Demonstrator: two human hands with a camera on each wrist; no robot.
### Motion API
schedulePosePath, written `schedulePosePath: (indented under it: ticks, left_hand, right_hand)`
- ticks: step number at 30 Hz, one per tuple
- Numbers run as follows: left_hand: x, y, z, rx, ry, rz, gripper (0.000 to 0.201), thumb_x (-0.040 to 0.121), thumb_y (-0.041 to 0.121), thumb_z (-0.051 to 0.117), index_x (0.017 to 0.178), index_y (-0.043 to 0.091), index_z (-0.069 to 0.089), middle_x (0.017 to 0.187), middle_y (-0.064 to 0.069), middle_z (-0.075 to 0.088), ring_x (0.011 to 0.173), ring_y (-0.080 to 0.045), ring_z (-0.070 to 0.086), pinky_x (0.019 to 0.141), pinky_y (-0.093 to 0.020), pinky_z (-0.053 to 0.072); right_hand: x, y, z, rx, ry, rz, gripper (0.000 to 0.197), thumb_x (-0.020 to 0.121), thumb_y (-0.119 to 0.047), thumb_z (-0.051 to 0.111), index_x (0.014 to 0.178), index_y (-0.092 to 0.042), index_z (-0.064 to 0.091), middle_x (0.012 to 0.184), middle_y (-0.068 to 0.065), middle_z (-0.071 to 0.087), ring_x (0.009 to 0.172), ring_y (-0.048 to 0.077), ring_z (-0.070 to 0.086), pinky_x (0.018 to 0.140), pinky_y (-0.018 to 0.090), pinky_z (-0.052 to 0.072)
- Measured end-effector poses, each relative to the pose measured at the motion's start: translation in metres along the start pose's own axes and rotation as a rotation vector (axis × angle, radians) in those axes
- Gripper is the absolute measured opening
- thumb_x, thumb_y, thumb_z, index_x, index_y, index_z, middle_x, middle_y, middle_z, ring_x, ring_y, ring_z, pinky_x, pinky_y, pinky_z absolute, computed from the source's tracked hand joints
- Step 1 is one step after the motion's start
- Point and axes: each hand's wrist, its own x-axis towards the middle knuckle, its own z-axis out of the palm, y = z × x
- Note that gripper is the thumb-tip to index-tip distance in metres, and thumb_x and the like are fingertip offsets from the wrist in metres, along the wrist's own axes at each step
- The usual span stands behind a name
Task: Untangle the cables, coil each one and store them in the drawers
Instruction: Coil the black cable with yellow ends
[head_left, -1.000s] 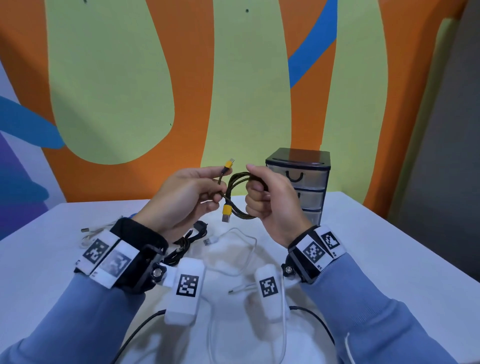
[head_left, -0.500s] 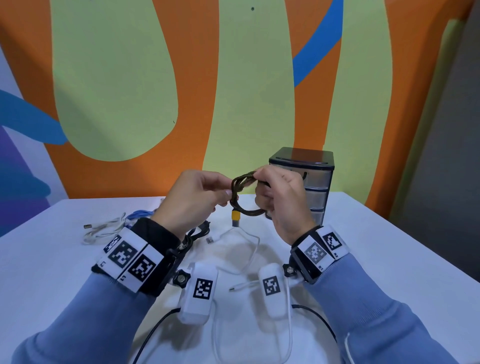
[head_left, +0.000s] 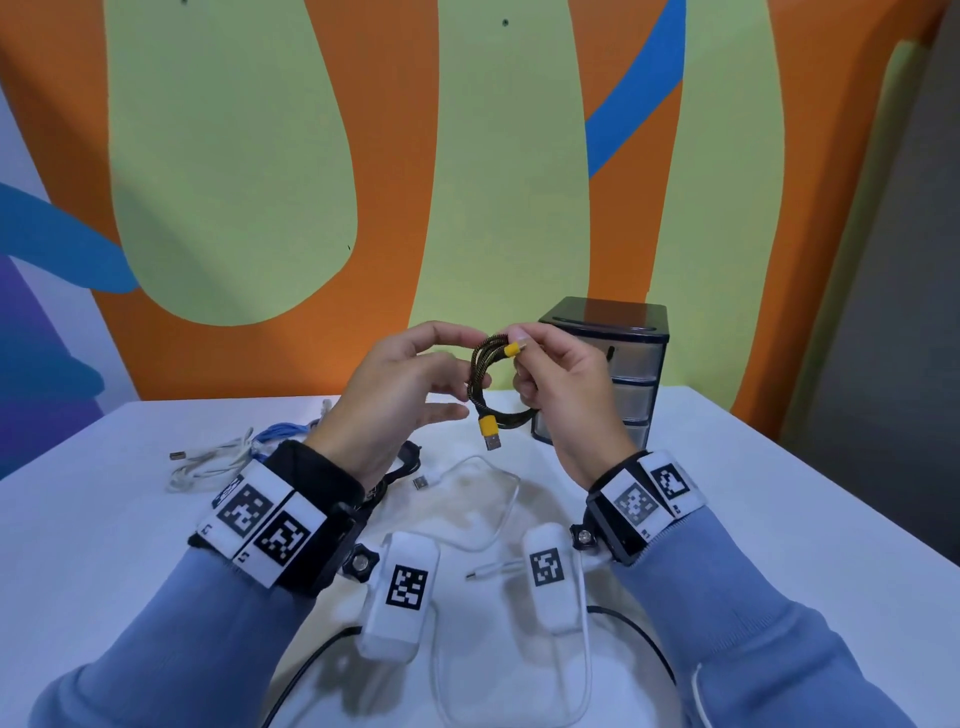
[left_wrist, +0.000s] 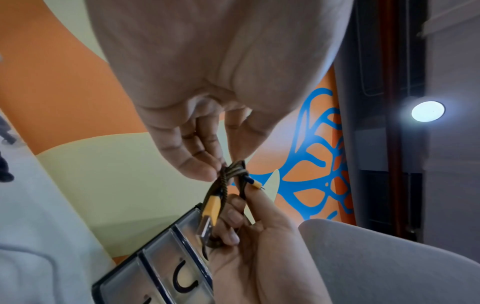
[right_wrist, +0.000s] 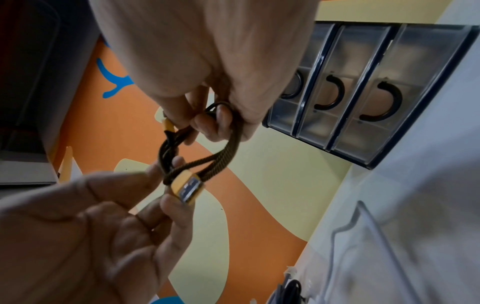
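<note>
Hands hold a coiled braided USB cable (head_left: 483, 382) above the white table (head_left: 779, 519), in front of the three-drawer organizer (head_left: 636, 364).
Right hand (head_left: 563, 395) pinches the small yellow connector (head_left: 512, 348) and grips the coil; left hand (head_left: 400, 395) pinches the coil's other side with its fingertips (left_wrist: 200, 168). The yellow USB plug (head_left: 490, 432) hangs down.

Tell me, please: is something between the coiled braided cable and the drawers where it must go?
No object visible stands between the braided cable and the drawer unit right behind it. But all three drawers look closed, and both hands, left hand and right hand, are busy with the coil.
</note>
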Motion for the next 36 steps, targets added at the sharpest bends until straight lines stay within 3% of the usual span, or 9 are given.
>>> schedulePosePath:
  ticks: [3, 5, 8, 11, 15, 19, 22, 28, 36]
  left_hand:
    - [-0.001, 0.002, 0.004, 0.134, 0.031, 0.084, 0.016, 0.098, 0.017, 0.073, 0.114, 0.020, 0.075, 0.083, -0.011, 0.073, 0.079, -0.015, 0.061, 0.074, -0.030, 0.052]
    - [-0.002, -0.002, 0.003, 0.273, 0.052, 0.178, 0.026, 0.087, 0.025, 0.087, 0.110, 0.025, 0.074, 0.074, -0.005, 0.064, 0.068, -0.013, 0.056, 0.066, -0.025, 0.048]
    - [0.000, -0.006, 0.001, 0.412, 0.175, 0.262, 0.019, 0.084, 0.028, 0.089, 0.098, 0.028, 0.076, 0.071, -0.002, 0.072, 0.065, -0.013, 0.063, 0.065, -0.026, 0.050]
    - [0.000, -0.004, 0.001, 0.499, 0.258, 0.316, 0.007, 0.089, 0.030, 0.084, 0.092, 0.029, 0.078, 0.073, 0.007, 0.076, 0.073, -0.008, 0.072, 0.063, -0.013, 0.047]
    - [0.002, -0.006, 0.001, 0.596, 0.280, 0.319, 0.008, 0.092, 0.031, 0.080, 0.091, 0.028, 0.073, 0.073, 0.011, 0.076, 0.072, -0.004, 0.070, 0.064, -0.024, 0.047]
    - [0.006, -0.009, -0.007, 0.701, 0.248, 0.280, 0.014, 0.094, 0.028, 0.076, 0.089, 0.026, 0.063, 0.069, 0.010, 0.075, 0.062, -0.003, 0.063, 0.066, -0.031, 0.043]
    - [0.008, -0.012, -0.013, 0.667, 0.318, 0.261, 0.014, 0.093, 0.029, 0.075, 0.088, 0.027, 0.063, 0.067, 0.008, 0.074, 0.068, -0.013, 0.068, 0.075, -0.043, 0.055]
    - [0.009, -0.012, -0.018, 0.515, 0.404, 0.216, 0.016, 0.094, 0.026, 0.076, 0.093, 0.025, 0.060, 0.066, 0.001, 0.075, 0.065, -0.016, 0.075, 0.075, -0.046, 0.061]
    - [0.009, -0.007, -0.021, 0.305, 0.503, 0.161, 0.015, 0.095, 0.019, 0.077, 0.097, 0.017, 0.062, 0.072, -0.005, 0.078, 0.064, -0.020, 0.077, 0.078, -0.053, 0.065]
  right_hand:
    - [-0.003, -0.001, 0.002, -0.025, -0.033, 0.023, 0.017, 0.105, -0.017, 0.062, 0.096, -0.016, 0.076, 0.069, 0.008, 0.047, 0.060, 0.016, 0.040, 0.056, 0.025, 0.035]
    - [-0.006, -0.001, 0.005, -0.011, -0.086, 0.071, 0.015, 0.105, -0.016, 0.062, 0.098, -0.013, 0.076, 0.074, 0.012, 0.050, 0.059, 0.015, 0.042, 0.053, 0.024, 0.035]
    - [-0.008, 0.000, 0.010, 0.048, -0.137, 0.138, 0.016, 0.105, -0.012, 0.059, 0.098, -0.010, 0.073, 0.070, 0.003, 0.049, 0.058, 0.014, 0.040, 0.049, 0.020, 0.033]
    - [-0.007, 0.001, 0.012, 0.099, -0.164, 0.176, 0.019, 0.107, -0.011, 0.056, 0.098, -0.010, 0.072, 0.069, -0.002, 0.041, 0.060, 0.014, 0.032, 0.049, 0.020, 0.029]
    - [-0.007, 0.004, 0.011, 0.055, -0.151, 0.156, 0.015, 0.106, -0.013, 0.060, 0.105, -0.009, 0.074, 0.071, -0.002, 0.047, 0.062, 0.013, 0.041, 0.053, 0.020, 0.036]
    - [-0.009, 0.004, 0.010, -0.019, -0.152, 0.153, 0.025, 0.099, -0.017, 0.072, 0.124, -0.019, 0.069, 0.087, -0.002, 0.061, 0.076, 0.011, 0.061, 0.072, 0.027, 0.049]
    - [-0.013, 0.004, 0.012, -0.105, -0.193, 0.234, 0.047, 0.091, -0.032, 0.081, 0.133, -0.033, 0.059, 0.099, 0.004, 0.065, 0.088, 0.013, 0.068, 0.078, 0.031, 0.055]
    - [-0.018, 0.006, 0.014, 0.065, -0.265, 0.310, 0.053, 0.090, -0.006, 0.081, 0.135, -0.012, 0.053, 0.091, 0.023, 0.069, 0.069, 0.026, 0.069, 0.076, 0.038, 0.061]
    - [-0.013, -0.003, 0.007, 0.085, -0.210, 0.295, 0.055, 0.084, -0.004, 0.085, 0.131, -0.010, 0.058, 0.080, 0.019, 0.069, 0.065, 0.022, 0.067, 0.068, 0.030, 0.057]
